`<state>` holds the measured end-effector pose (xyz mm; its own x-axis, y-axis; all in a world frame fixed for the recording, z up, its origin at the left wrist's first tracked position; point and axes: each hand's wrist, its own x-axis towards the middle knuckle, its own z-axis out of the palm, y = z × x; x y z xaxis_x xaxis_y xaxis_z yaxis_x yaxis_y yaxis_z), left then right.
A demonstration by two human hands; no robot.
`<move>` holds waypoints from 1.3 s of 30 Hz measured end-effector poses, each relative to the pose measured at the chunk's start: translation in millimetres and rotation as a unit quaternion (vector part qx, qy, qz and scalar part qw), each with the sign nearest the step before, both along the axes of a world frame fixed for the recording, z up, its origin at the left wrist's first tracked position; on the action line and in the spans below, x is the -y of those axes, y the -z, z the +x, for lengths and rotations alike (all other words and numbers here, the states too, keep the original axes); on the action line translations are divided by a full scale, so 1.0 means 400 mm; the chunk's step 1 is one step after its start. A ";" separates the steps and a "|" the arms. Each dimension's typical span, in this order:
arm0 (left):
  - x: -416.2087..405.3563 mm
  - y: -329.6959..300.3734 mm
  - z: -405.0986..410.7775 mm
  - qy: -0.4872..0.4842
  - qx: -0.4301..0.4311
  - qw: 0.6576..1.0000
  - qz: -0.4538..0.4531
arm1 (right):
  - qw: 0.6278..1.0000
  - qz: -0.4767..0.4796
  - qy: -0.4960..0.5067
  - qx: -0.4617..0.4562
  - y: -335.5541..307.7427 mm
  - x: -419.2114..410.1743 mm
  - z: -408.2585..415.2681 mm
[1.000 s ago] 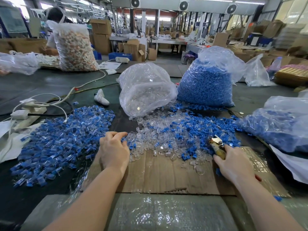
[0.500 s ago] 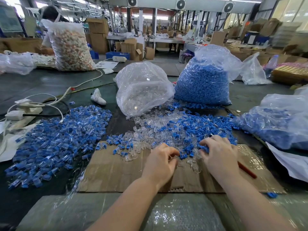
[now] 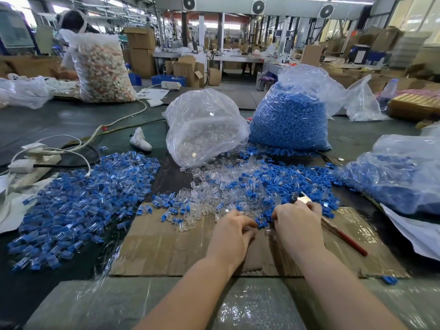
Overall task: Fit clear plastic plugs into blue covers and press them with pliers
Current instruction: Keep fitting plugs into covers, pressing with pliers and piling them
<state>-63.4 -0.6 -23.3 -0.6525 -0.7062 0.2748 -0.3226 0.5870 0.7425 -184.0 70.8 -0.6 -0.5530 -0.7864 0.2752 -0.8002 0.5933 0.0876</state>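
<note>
A loose heap of clear plugs [image 3: 214, 184] and blue covers [image 3: 281, 177] lies at the far edge of a cardboard sheet [image 3: 166, 246]. My left hand [image 3: 232, 232] has its fingers curled and pinches a blue cover [image 3: 260, 224] at the heap's near edge. My right hand [image 3: 297, 225] lies just right of it, wrapped over the pliers [image 3: 302, 199]. Their metal head sticks out beyond the knuckles and a red handle [image 3: 345, 239] trails behind. A clear plug [image 3: 268, 232] sits between the two hands. Fitted blue-and-clear pieces [image 3: 83, 198] are piled on the left.
A bag of clear plugs [image 3: 204, 129] and a bag of blue covers [image 3: 290, 120] stand behind the heap. Another bag of blue parts [image 3: 400, 175] lies at the right. Power strips and cables [image 3: 35, 160] are at the left. A person [image 3: 71, 25] works at the far left.
My left hand came right from the fitted pile to the heap's near edge. My right hand slid left, and both hands now meet over the blue covers.
</note>
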 end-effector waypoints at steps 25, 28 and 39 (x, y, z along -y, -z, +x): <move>0.047 0.022 0.047 -0.071 -0.148 0.968 0.191 | 0.918 -0.288 -0.082 0.262 0.040 0.025 0.128; 0.049 0.023 0.050 -0.063 -0.145 0.969 0.190 | 0.915 -0.306 -0.082 0.249 0.060 0.025 0.142; 0.051 0.023 0.057 -0.047 -0.204 0.937 0.280 | 0.926 -0.314 -0.080 0.191 0.069 0.023 0.149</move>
